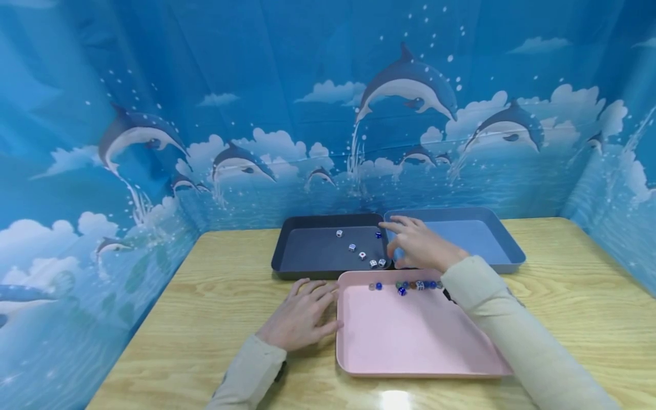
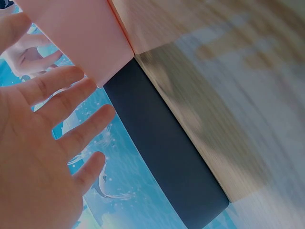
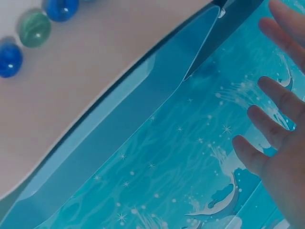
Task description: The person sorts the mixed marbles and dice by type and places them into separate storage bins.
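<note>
My right hand point(image 1: 422, 245) hovers over the line where the black tray point(image 1: 310, 250) and the blue tray point(image 1: 474, 233) meet. Its fingers are spread and hold nothing, as the right wrist view also shows. A blue die point(image 1: 378, 234) lies in the black tray close to those fingertips, and several white dice point(image 1: 352, 247) are scattered nearby. At the left rim of the pink tray point(image 1: 415, 341) is my left hand point(image 1: 301, 319), fingers extended and fingertips right at the edge. Inside that tray, marbles point(image 1: 379, 286), a blue die point(image 1: 402, 291) and a white die point(image 1: 420, 285) line the far side.
All three trays stand on a wood-grain table point(image 1: 225, 285), the pink one in front of the other two. A blue dolphin-print curtain point(image 1: 287, 102) rises behind the table and along its sides. Green and blue marbles point(image 3: 35, 28) appear large in the right wrist view.
</note>
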`<act>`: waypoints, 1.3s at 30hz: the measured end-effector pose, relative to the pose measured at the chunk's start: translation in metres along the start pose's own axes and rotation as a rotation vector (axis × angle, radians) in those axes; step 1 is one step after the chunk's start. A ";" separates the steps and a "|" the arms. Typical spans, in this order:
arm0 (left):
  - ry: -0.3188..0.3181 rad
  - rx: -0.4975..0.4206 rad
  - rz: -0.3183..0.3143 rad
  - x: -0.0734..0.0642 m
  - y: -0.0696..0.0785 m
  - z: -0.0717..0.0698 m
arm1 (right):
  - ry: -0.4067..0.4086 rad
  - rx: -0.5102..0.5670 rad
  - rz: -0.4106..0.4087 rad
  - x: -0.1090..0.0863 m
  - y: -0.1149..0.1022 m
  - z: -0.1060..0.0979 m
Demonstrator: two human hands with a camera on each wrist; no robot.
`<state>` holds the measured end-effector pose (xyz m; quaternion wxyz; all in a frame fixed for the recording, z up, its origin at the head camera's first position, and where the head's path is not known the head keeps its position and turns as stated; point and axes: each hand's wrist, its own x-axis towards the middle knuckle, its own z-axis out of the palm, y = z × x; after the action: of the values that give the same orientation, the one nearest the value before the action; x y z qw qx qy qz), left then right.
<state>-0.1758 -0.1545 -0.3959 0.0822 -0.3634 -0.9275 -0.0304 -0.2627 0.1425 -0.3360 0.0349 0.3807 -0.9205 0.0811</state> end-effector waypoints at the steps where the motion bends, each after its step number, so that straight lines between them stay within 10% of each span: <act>1: -0.003 0.000 -0.002 0.000 0.000 0.000 | 0.003 0.007 -0.003 -0.002 0.000 0.001; 39: -0.025 -0.015 -0.018 0.001 0.000 -0.001 | -0.111 -0.013 -0.060 -0.019 -0.005 0.037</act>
<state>-0.1762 -0.1539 -0.3949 0.0676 -0.3560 -0.9314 -0.0334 -0.2454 0.1457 -0.3747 -0.0114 0.4120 -0.9096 0.0529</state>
